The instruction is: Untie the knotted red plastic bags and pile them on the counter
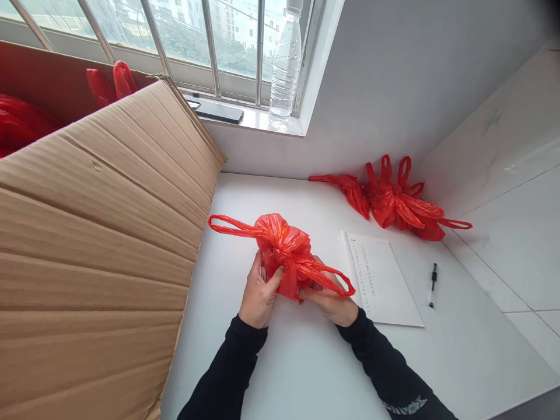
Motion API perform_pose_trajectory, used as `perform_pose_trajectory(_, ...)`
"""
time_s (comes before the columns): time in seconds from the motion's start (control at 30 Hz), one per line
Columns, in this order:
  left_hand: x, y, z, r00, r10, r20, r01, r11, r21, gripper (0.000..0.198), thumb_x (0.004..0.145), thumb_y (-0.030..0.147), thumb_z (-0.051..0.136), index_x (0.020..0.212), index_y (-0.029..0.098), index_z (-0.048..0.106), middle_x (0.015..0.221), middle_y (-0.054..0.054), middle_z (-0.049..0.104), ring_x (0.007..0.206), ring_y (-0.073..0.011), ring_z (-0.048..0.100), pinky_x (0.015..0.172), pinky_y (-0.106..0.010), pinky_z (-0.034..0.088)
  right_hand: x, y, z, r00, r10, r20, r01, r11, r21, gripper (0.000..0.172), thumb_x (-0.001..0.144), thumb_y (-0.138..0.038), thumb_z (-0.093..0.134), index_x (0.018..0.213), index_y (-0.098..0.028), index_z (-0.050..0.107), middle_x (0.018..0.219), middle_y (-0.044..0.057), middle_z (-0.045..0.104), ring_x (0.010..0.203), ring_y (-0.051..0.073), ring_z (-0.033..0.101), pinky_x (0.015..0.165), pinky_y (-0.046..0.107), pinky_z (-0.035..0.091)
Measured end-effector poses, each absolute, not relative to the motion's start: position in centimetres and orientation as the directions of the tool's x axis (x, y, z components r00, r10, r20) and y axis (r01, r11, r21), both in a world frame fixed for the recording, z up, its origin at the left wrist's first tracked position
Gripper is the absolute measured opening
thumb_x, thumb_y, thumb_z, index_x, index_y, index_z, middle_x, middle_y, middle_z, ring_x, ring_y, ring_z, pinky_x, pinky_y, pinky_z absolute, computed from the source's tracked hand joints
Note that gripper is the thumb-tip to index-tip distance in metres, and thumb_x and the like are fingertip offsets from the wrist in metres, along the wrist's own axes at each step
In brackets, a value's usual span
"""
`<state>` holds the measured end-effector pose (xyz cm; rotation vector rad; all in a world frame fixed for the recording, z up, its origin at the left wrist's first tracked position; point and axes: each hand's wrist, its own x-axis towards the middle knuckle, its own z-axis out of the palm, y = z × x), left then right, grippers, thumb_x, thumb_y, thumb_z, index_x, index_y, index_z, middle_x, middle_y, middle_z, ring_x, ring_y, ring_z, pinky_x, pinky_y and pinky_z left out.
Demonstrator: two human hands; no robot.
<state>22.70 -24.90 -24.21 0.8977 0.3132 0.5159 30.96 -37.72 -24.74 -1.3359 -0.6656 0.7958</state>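
A knotted red plastic bag point(284, 248) is held up over the white table point(297, 361), one handle loop pointing left and the other lower right. My left hand point(261, 291) grips its left side, thumb on the front below the knot. On the lower right side, my right hand point(330, 297) is closed round the bag, partly hidden behind the handle loop. The contents of the bag cannot be made out. Just right of my right hand lies a white notebook point(385, 280) with small writing on its page.
A large cardboard box point(100, 251) with red bags inside takes up the left. Several red bags point(394, 204) lie by the wall, a pen point(433, 286) at right. On the sill stand a water bottle point(285, 70) and a phone point(221, 112).
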Motion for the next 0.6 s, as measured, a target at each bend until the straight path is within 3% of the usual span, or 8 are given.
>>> perform_pose_trajectory(0.17, 22.67, -24.7, -24.26, 0.864, 0.5, -0.061, -0.279, 0.575, 0.769, 0.045, 0.079, 0.028, 0.071, 0.122, 0.025, 0.059, 0.119, -0.009, 0.066, 0.114, -0.0295, 0.061, 0.089, -0.04, 0.055, 31.33, -37.67, -24.62, 0.557, 0.828, -0.057, -0.129, 0.018, -0.992, 0.009, 0.078, -0.025, 0.073, 0.087, -0.025, 0.069, 0.085, 0.001, 0.06, 0.071, 0.018, 0.06, 0.06, 0.032, 0.054)
perform_pose_trajectory(0.4, 22.62, -24.29, -24.52, 0.897, 0.435, -0.075, -0.271, 0.677, 0.684, 0.054, 0.079, 0.02, 0.067, 0.13, 0.029, 0.053, 0.113, -0.006, 0.068, 0.101, -0.0274, 0.066, 0.08, -0.04, 0.057, 31.3, -37.71, -24.92, 0.558, 0.815, -0.157, -0.208, -0.046, -0.977, 0.009, 0.079, -0.027, 0.073, 0.079, -0.022, 0.066, 0.071, 0.0, 0.059, 0.064, 0.017, 0.056, 0.056, 0.03, 0.05)
perform_pose_trajectory(0.6, 22.56, -24.59, -23.74, 0.929, 0.37, -0.026, -0.262, 0.705, 0.659, 0.051, 0.08, 0.017, 0.065, 0.128, 0.028, 0.051, 0.116, -0.007, 0.065, 0.093, -0.0262, 0.067, 0.071, -0.038, 0.059, 31.26, -37.8, -25.17, 0.586, 0.8, -0.132, -0.172, -0.036, -0.984, 0.012, 0.083, -0.03, 0.069, 0.075, -0.022, 0.064, 0.071, 0.0, 0.058, 0.062, 0.017, 0.056, 0.056, 0.032, 0.051)
